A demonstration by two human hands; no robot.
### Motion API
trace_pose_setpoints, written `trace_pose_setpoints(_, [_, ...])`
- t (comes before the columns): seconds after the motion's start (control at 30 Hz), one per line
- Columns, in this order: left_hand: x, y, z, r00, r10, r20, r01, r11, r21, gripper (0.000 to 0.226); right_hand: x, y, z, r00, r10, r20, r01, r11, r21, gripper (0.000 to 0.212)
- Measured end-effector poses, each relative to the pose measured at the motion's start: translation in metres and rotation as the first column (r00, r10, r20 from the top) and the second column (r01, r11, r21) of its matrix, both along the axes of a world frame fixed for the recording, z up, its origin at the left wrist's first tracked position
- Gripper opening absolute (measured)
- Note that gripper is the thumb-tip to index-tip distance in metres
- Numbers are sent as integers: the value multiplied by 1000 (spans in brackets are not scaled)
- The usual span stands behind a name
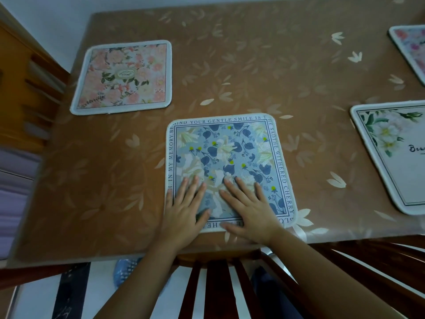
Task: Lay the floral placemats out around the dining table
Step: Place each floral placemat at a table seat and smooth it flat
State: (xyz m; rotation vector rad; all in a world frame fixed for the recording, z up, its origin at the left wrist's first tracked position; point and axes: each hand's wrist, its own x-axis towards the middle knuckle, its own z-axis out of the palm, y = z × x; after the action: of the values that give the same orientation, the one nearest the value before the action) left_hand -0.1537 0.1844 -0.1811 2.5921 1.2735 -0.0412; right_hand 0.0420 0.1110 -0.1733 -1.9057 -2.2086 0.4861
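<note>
A blue floral placemat (230, 155) with lettering round its border lies flat near the table's front edge. My left hand (186, 210) rests flat on its near left corner, fingers straight and spread. My right hand (248, 208) presses flat on its near middle, fingers straight too. A pink floral placemat (124, 77) lies at the far left of the table. A white placemat (395, 155) with white flowers and script lies at the right edge of view. Another pink-toned placemat (411, 44) is cut off at the far right.
The table (264, 65) wears a brown cloth with a pale leaf pattern. A dark wooden chair back (220, 291) stands at the near edge below my arms. A lighter wooden chair (30, 88) stands at the table's left side.
</note>
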Motion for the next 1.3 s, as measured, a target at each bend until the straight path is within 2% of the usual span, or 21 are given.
trace_pose_setpoints(0.1, [-9, -15, 2, 999, -14, 50, 14, 1000, -2, 64, -7, -13, 2, 998, -2, -55, 4, 1000, 29, 77])
trace_pose_setpoints(0.2, [-16, -27, 3, 997, -18, 82, 18, 1000, 0, 68, -11, -18, 5, 996, -20, -90, 29, 994, 107, 62])
trace_pose_setpoints(0.27, [-19, -33, 3, 988, -13, 156, 14, 1000, -2, 68, -11, -19, 7, 991, -41, -126, 60, 986, 153, 54])
trace_pose_setpoints(0.4, [-20, -37, 7, 892, 105, 439, -82, 994, -72, 44, -13, -20, 9, 962, -89, -257, 134, 977, 164, 46])
trace_pose_setpoints(0.47, [-21, -38, 7, 860, 139, 491, -109, 990, -89, 30, -14, -22, 11, 942, -118, -313, 173, 973, 153, 42])
trace_pose_setpoints(0.53, [-23, -40, 9, 862, 112, 495, -89, 994, -71, 21, -17, -24, 14, 929, -138, -343, 199, 969, 150, 36])
trace_pose_setpoints(0.63, [-26, -41, 14, 850, 53, 524, -51, 999, -20, 23, -20, -26, 19, 930, -161, -332, 227, 958, 174, 28])
trace_pose_setpoints(0.73, [-25, -39, 24, 824, 103, 557, -84, 995, -61, 20, -21, -27, 24, 945, -142, -296, 204, 960, 190, 24])
trace_pose_setpoints(0.93, [-22, -40, 39, 850, 130, 511, -84, 990, -112, 13, -10, -38, 29, 954, -88, -287, 150, 968, 200, 11])
trace_pose_setpoints(1.2, [40, -63, 49, 863, 58, 502, -10, 995, -98, 10, 36, -50, 36, 937, -205, -284, 263, 947, 184, 16])
trace_pose_setpoints(1.3, [69, -70, 50, 848, 100, 520, -40, 991, -127, 9, 42, -51, 42, 950, -174, -259, 222, 960, 168, 16])
